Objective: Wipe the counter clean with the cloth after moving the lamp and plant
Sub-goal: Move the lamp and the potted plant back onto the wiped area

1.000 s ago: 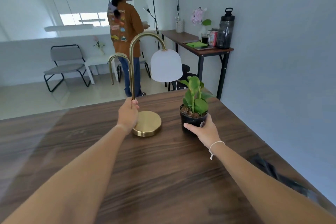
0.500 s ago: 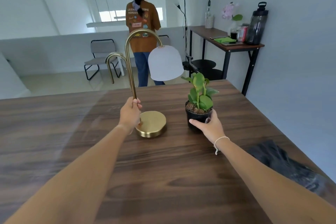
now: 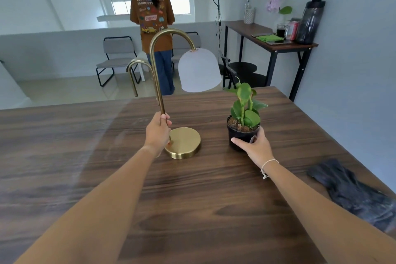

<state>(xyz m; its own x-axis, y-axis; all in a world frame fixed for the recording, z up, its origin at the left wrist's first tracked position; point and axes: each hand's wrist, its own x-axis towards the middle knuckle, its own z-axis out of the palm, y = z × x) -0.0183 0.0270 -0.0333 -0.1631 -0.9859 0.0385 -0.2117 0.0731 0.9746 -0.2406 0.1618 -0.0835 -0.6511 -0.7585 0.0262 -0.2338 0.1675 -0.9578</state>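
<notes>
A brass lamp (image 3: 184,142) with a curved stem and a white bell shade stands near the middle of the dark wooden counter (image 3: 192,210). My left hand (image 3: 157,132) is closed around the lower part of its stem, just above the round base. To the right, a small green plant in a black pot (image 3: 242,133) sits on the counter, and my right hand (image 3: 255,146) grips the pot's near right side. A dark grey cloth (image 3: 353,193) lies crumpled by the counter's right edge, apart from both hands.
A pale wall runs along the counter's right side. Beyond the far edge a person in a brown shirt (image 3: 153,28) stands with their back to me, near grey chairs (image 3: 116,58). A narrow side table (image 3: 272,43) holds a bottle, flowers and a green cloth.
The camera has tilted down and turned, so the counter and the cloth show more fully. Both hands keep the same grips; lamp and pot stay in place on the counter.
</notes>
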